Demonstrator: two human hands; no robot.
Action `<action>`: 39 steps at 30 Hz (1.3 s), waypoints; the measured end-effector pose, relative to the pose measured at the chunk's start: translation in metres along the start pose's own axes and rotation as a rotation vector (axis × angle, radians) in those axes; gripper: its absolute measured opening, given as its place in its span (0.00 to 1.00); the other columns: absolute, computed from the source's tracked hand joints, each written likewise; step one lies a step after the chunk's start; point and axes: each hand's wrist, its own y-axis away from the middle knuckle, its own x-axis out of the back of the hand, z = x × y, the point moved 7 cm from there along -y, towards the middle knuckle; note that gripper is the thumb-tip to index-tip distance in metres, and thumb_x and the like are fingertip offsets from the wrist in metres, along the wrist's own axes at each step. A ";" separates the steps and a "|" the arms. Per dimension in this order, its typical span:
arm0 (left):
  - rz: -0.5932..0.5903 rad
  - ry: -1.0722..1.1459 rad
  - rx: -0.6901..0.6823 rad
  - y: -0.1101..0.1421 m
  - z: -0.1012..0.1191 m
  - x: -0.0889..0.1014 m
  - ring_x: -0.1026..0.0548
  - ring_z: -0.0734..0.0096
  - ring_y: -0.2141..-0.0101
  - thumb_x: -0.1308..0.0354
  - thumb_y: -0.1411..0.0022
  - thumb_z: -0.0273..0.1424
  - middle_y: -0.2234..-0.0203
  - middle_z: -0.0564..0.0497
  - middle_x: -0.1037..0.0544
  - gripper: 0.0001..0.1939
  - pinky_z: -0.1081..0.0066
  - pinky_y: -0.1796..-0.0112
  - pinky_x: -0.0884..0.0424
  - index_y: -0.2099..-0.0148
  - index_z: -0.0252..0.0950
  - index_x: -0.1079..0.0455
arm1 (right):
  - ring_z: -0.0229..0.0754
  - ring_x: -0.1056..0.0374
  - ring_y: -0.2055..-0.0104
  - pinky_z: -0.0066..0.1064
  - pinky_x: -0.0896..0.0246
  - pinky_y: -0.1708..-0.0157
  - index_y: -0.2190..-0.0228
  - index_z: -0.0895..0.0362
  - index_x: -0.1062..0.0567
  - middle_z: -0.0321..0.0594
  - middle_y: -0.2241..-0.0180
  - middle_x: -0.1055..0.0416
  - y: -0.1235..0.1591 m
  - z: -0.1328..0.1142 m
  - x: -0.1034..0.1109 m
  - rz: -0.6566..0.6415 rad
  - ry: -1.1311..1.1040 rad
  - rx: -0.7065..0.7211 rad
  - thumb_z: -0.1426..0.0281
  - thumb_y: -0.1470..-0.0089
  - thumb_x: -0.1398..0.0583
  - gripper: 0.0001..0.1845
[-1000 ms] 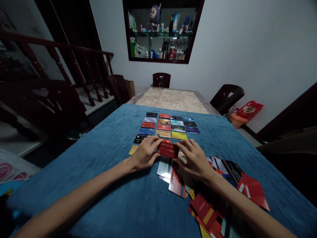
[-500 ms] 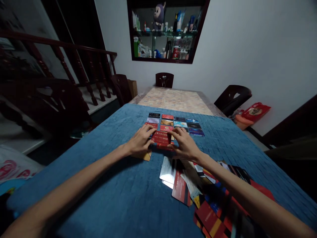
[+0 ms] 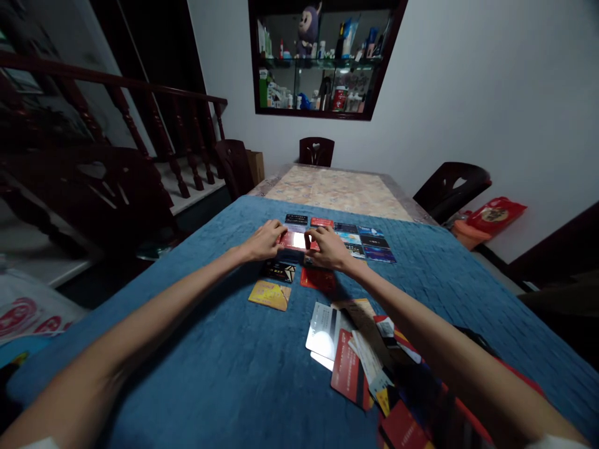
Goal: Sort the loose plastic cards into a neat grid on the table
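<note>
A red card [image 3: 294,241] with a bright glare on it is pinched at its left end by my left hand [image 3: 266,239] and at its right end by my right hand [image 3: 326,247]. Both hands are over the left columns of cards laid in rows, hiding several of them. Closer to me lie a black card [image 3: 279,272], a yellow card [image 3: 270,295] and an orange-red card [image 3: 317,279]. Right of my right hand is a dark purple card [image 3: 380,254]. Whether the held card touches those below I cannot tell.
A loose heap of cards, with a silver card [image 3: 322,333] and a dark red card [image 3: 349,368] at its edge, spreads under my right forearm. Blue cloth [image 3: 201,349] covers the near table. Chairs [image 3: 317,151] stand around it; a display cabinet [image 3: 313,115] is in the wall.
Both hands have carried the red card forward, away from me, to the farther rows. The black, yellow and orange-red cards nearer me are now uncovered. The view has shifted slightly left.
</note>
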 end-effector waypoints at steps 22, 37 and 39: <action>-0.313 -0.101 0.175 -0.029 -0.041 -0.032 0.28 0.60 0.56 0.45 0.43 0.28 0.58 0.44 0.30 0.14 0.69 0.54 0.31 0.54 0.32 0.29 | 0.53 0.33 0.50 0.36 0.45 0.53 0.57 0.56 0.22 0.46 0.55 0.23 -0.058 0.014 -0.040 -0.273 0.060 -0.100 0.64 0.47 0.39 0.15; -0.386 -0.129 0.173 -0.036 -0.045 -0.036 0.27 0.66 0.64 0.44 0.45 0.29 0.67 0.48 0.24 0.10 0.74 0.62 0.32 0.61 0.33 0.25 | 0.54 0.31 0.50 0.37 0.42 0.53 0.57 0.55 0.21 0.47 0.54 0.23 -0.061 0.012 -0.044 -0.323 0.085 -0.102 0.63 0.46 0.39 0.16; -0.393 -0.120 0.171 -0.037 -0.046 -0.036 0.27 0.67 0.66 0.43 0.45 0.30 0.69 0.49 0.23 0.10 0.75 0.65 0.33 0.62 0.33 0.25 | 0.54 0.32 0.49 0.37 0.41 0.54 0.56 0.54 0.22 0.47 0.54 0.23 -0.060 0.013 -0.045 -0.318 0.083 -0.100 0.63 0.46 0.39 0.17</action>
